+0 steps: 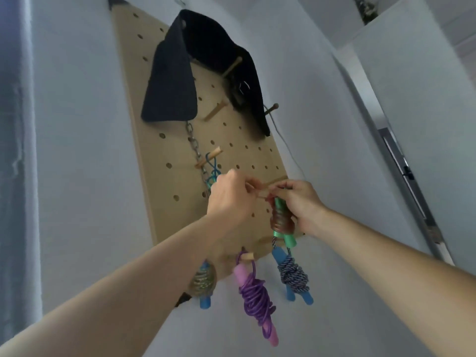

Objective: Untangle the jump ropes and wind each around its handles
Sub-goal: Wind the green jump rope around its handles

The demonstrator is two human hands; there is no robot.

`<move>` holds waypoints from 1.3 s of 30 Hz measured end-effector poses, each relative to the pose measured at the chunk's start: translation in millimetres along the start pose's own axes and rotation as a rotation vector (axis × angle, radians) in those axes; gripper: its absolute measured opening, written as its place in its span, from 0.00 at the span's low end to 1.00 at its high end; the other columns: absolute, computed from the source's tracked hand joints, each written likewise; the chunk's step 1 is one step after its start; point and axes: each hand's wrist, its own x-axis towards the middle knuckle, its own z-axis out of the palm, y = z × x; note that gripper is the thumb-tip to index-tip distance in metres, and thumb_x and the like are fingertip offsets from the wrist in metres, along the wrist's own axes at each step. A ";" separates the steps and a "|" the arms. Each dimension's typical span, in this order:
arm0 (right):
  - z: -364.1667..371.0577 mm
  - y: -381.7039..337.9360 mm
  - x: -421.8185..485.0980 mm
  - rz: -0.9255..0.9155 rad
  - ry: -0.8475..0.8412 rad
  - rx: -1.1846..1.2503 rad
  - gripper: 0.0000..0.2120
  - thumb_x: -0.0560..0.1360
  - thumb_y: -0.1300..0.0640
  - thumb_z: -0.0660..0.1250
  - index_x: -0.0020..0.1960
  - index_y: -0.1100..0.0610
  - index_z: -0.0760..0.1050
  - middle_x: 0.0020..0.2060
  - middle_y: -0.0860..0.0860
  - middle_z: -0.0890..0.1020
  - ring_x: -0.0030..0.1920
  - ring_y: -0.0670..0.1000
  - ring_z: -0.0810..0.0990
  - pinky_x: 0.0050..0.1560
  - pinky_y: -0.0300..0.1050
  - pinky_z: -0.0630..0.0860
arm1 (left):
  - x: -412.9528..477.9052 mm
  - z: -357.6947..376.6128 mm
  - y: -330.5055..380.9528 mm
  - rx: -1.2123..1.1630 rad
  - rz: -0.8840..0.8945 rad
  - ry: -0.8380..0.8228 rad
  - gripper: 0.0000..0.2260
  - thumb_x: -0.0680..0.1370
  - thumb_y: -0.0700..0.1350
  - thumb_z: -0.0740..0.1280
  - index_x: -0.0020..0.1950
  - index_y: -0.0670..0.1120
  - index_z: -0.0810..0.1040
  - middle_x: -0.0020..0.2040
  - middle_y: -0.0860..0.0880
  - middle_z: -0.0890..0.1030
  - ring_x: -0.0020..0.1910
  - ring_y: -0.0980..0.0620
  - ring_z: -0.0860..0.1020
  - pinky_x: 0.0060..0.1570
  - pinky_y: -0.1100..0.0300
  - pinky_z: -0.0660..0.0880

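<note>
A wooden pegboard [164, 117] hangs on the wall. My right hand [300, 204] grips a jump rope with green handles [282, 222], its brown rope wound around them, held up against the board. My left hand [231, 197] pinches a wooden peg [260, 188] right beside it. Below hang three wound ropes: a purple rope with pink handles [253, 295] on a peg, a blue-and-white braided rope with blue handles [292, 274], and a speckled rope with blue handles [203, 282] partly hidden behind my left forearm.
A dark cloth belt [180, 81] drapes over upper pegs, with a metal chain [192, 143] hanging from it. A teal cord [213, 171] loops over a peg [210, 158]. A thin wire [286, 148] runs down the wall at the board's right edge. A door frame [401, 161] stands far right.
</note>
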 end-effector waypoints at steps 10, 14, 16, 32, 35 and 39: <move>21.2 15.5 60.8 0.082 0.108 0.068 0.02 0.78 0.62 0.68 0.50 0.60 0.79 0.44 0.58 0.84 0.39 0.52 0.82 0.36 0.43 0.76 | 77.1 22.9 -23.7 0.200 0.043 -0.081 0.04 0.75 0.44 0.75 0.46 0.53 0.86 0.42 0.52 0.84 0.43 0.51 0.82 0.44 0.53 0.82; 26.3 25.8 79.9 0.110 0.113 0.040 0.03 0.77 0.63 0.68 0.50 0.58 0.80 0.46 0.58 0.85 0.46 0.55 0.84 0.44 0.47 0.80 | 89.3 28.9 -32.4 0.254 0.082 -0.097 0.03 0.75 0.46 0.74 0.48 0.52 0.86 0.42 0.51 0.84 0.42 0.52 0.82 0.42 0.55 0.82; 25.9 28.9 85.6 0.122 0.064 0.016 0.04 0.77 0.63 0.68 0.49 0.58 0.81 0.45 0.57 0.85 0.46 0.54 0.84 0.42 0.46 0.78 | 94.3 27.2 -37.7 0.268 0.110 -0.140 0.04 0.74 0.48 0.75 0.48 0.52 0.86 0.42 0.50 0.85 0.41 0.53 0.83 0.44 0.54 0.82; 18.8 38.8 76.8 -0.500 -0.052 -0.543 0.13 0.74 0.58 0.73 0.58 0.51 0.80 0.46 0.44 0.83 0.48 0.42 0.80 0.52 0.39 0.77 | 91.9 7.6 -47.3 0.597 0.336 -0.337 0.11 0.77 0.40 0.70 0.58 0.50 0.83 0.49 0.48 0.84 0.48 0.48 0.82 0.50 0.50 0.81; 17.8 30.5 77.4 -0.494 -0.098 -0.630 0.10 0.76 0.59 0.71 0.57 0.52 0.81 0.48 0.47 0.83 0.51 0.46 0.80 0.56 0.43 0.77 | 87.6 -5.9 -46.4 0.487 0.360 -0.361 0.16 0.76 0.35 0.67 0.61 0.49 0.82 0.51 0.49 0.85 0.50 0.52 0.82 0.53 0.53 0.81; 13.6 19.7 71.8 -0.414 -0.129 -0.749 0.11 0.77 0.58 0.70 0.59 0.51 0.79 0.48 0.48 0.81 0.50 0.48 0.79 0.54 0.43 0.75 | 77.3 -23.4 -46.7 0.372 0.397 -0.352 0.17 0.77 0.35 0.67 0.63 0.50 0.80 0.51 0.52 0.85 0.50 0.58 0.82 0.62 0.59 0.76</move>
